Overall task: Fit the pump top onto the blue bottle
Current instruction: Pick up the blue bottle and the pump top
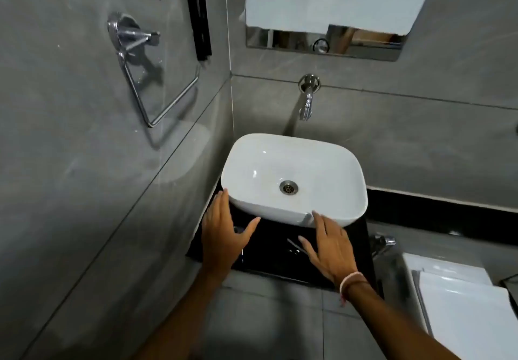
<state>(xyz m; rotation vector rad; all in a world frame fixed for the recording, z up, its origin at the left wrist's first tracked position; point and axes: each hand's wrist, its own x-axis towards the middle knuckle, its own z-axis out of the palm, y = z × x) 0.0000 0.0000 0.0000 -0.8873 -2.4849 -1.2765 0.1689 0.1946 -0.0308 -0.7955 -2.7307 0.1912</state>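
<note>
No blue bottle and no pump top show anywhere in the head view. My left hand [224, 233] is stretched out flat with fingers apart, over the black counter [274, 258] by the front left edge of the white basin [294, 177]. My right hand [328, 244] is also flat and spread, its fingertips at the basin's front rim; a pale band circles its wrist. Neither hand holds anything.
A chrome tap [307, 96] juts from the grey wall above the basin. A chrome towel ring [145, 74] hangs on the left wall. A mirror [330, 17] hangs above. A white toilet tank [459, 303] stands at the lower right, with a chrome valve [382, 243] beside it.
</note>
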